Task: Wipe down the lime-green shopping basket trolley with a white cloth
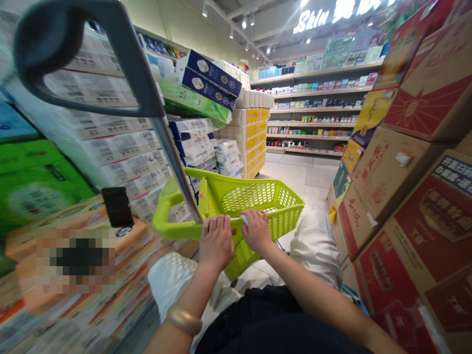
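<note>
Black fabric [287, 319] was bunched closest to the camera, on the near side of the lime-green basket [283, 219], which was placed just ahead, between white-clothed legs [317, 241]. By the left hand [218, 240] and the right hand [257, 231], set side by side, the basket's near rim was gripped from above with knuckles bent, presumably to steady it; how it was pressed from underneath could not be told. A small white item [244, 220] was seen at the right hand, unidentifiable. Above the basket's left end, a grey loop handle [127, 59] was raised on a slim metal pole [177, 167], apparently for towing while upright. The basket was moulded in smooth plastic, its walls pierced with rounded holes. Left of it, plastic-wrapped packs [121, 142] were stacked, likely to save room; right of it, rigid cardboard cartons [383, 167] were piled.
</note>
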Tool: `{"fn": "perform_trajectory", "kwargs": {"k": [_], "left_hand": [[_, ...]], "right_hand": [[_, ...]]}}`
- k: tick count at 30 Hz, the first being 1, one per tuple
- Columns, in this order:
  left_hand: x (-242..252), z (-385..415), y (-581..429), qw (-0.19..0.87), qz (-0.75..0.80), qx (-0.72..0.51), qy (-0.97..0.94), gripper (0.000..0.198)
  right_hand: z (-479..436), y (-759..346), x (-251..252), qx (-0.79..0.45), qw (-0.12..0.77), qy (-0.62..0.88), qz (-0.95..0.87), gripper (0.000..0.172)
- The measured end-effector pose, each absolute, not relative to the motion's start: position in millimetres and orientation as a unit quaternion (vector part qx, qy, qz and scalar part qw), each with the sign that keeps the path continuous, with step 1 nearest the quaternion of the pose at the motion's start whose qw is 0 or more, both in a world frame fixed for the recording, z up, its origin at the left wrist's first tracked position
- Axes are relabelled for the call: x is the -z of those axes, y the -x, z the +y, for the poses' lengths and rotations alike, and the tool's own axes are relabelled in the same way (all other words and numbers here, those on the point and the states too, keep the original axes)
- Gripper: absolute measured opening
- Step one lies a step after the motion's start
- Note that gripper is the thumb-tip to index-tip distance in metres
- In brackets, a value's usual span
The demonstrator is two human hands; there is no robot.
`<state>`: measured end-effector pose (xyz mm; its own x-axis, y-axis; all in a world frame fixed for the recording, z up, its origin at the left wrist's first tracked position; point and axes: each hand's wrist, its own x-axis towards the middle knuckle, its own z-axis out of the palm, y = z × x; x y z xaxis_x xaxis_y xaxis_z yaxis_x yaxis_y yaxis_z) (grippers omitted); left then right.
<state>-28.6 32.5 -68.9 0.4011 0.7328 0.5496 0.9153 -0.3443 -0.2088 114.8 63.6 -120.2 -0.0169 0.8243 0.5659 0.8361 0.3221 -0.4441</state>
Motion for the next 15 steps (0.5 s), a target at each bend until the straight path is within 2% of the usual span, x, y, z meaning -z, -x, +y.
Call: {"fn": "perform_trajectory", "kwargs": {"k": [4,11,15], "left_hand": [[67.3,31.5,26.7,0.247,-0.521,0.177,0.798,0.043],[68.1,32.9,27.5,0.245,-0.516,0.175,0.802,0.034],[67.9,32.3,29.2,0.247,-0.514,0.173,0.803,0.043]], "right_hand": [[65.1,-126.0,121.2,0.007,0.383,0.631,-0.675,0.032],[60.0,-89.1,103.6,-0.017,0.397,0.553,-0.732,0.034],[64.9,-111.4,115.5,0.002,0.388,0.571,-0.723,0.033]]}}
